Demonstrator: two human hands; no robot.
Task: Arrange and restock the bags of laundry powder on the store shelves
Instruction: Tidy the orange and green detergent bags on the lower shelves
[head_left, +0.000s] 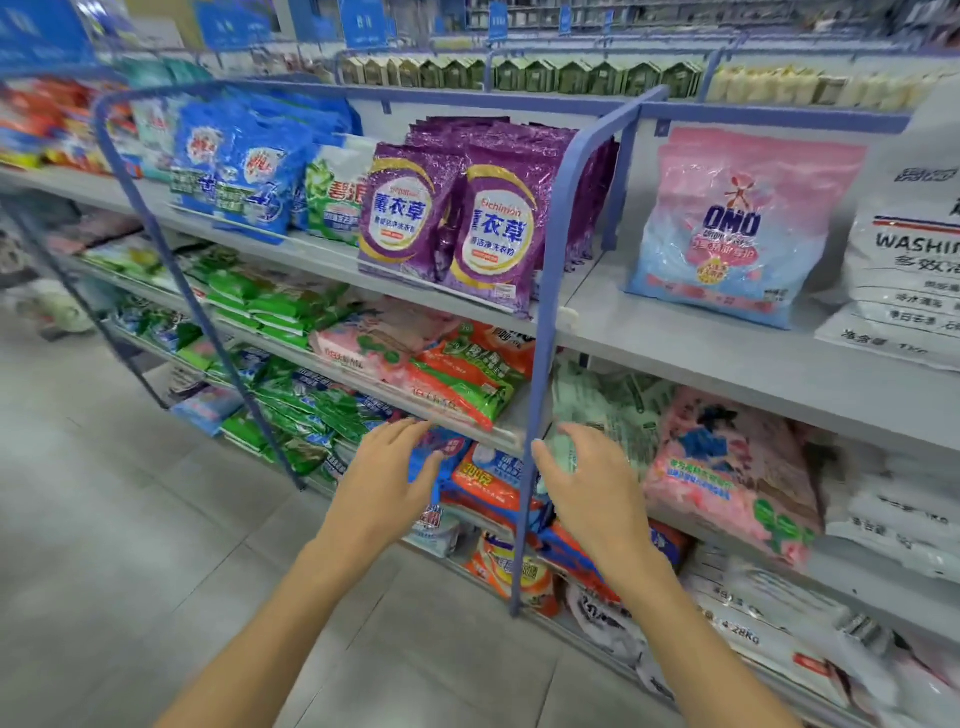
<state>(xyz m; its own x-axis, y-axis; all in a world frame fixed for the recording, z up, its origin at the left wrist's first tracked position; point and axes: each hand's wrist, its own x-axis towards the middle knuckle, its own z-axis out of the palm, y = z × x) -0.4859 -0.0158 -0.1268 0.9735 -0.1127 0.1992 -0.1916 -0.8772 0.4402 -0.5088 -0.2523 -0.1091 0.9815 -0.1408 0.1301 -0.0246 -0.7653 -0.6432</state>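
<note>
— How much of the shelving can be counted as done?

— The top shelf (675, 332) looks largely settled. Purple bags (452, 218) are stood upright in rows at twelve o'clock, with blue bags (244, 166) at ten o'clock. A single pink bag (737, 223) is propped at two o'clock, with bare shelf in front of it and beside it.

— And lower down?

— Less order is seen there. Green bags (270, 306) at nine o'clock and orange-and-blue bags (488, 478) at six o'clock are laid flat in loose, overlapping heaps. Tidying is judged to be left there, and the gap by the pink bag is probably to be filled.

— What is held?

— Nothing. The left hand (384, 473), at seven o'clock, is spread open, with its fingers reaching toward the orange-and-blue bags. The right hand (587, 483), at five o'clock, is likewise open, thumb out, by a pale green bag (618, 410). A blue upright (545, 312) stands between the two hands.

— Is either bag touched?

— That cannot be told; the fingertips are blurred against the packaging.
</note>
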